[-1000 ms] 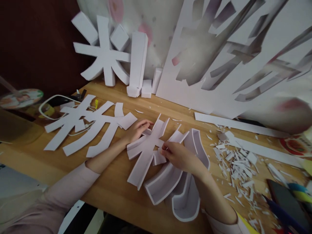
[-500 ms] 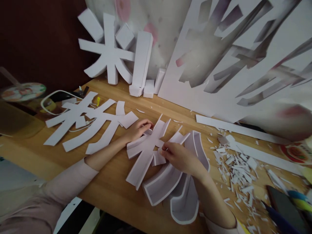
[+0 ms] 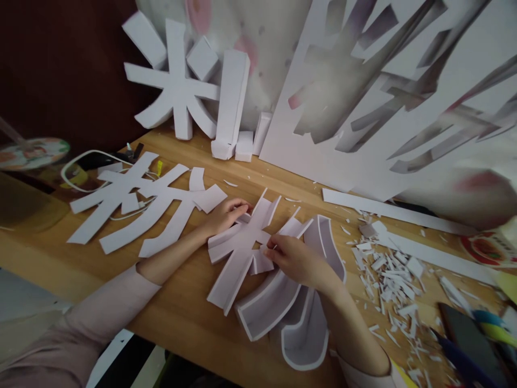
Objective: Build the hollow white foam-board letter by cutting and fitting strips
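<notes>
White walled shape (image 3: 244, 237) lies open side up on the table (image 3: 181, 302), apparently braced from both sides: your left hand (image 3: 226, 215) curls at its far-left wall, your right hand (image 3: 297, 261) bunches fingertips at its right edge, actual grips I can't tell.

R hand (image 3: 297, 258) covered pt of white char (image 3: 244, 242); fingertip contact unclear. Cup (image 3: 34, 153) (L) & cutout bd (image 3: 293, 148) (top) ran out of frame. Scraps (image 3: 398, 277) too tiny to count.
</notes>
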{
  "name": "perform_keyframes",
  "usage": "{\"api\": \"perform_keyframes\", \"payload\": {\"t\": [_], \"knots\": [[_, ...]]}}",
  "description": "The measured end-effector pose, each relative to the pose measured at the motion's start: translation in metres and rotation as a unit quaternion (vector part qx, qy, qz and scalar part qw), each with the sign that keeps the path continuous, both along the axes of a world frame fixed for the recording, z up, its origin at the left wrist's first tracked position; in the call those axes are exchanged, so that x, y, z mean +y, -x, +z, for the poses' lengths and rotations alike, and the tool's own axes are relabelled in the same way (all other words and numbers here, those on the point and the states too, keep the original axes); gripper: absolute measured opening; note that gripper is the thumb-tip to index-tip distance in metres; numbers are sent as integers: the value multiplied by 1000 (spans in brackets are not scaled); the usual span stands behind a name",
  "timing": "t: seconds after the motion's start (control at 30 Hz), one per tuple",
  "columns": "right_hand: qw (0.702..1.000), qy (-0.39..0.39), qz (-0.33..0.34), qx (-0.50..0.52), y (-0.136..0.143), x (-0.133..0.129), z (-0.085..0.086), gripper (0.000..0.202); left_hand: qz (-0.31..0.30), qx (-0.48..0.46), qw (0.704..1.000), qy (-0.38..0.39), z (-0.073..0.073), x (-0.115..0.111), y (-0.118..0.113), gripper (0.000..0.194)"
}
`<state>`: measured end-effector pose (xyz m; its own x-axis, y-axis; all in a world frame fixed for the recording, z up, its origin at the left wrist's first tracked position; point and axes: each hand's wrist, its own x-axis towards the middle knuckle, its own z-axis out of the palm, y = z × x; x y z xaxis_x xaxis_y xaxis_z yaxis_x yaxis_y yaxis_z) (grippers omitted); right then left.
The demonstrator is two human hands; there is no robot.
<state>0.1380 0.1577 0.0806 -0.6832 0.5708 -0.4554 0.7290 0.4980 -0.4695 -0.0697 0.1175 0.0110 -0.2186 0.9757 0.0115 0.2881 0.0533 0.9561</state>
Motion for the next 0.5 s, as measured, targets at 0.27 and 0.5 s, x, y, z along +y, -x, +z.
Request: {"api": "perform_keyframes", "payload": {"t": [0.27,0.5], "knots": [[1000,-10,-7,-9,2,-3,5,16,-2,3,1000,-4,2,-2,0,32],[1000,-5,-7,-12,3,-2,4,15,-5,4,1000,-2,4,-1,-2,32]]}}
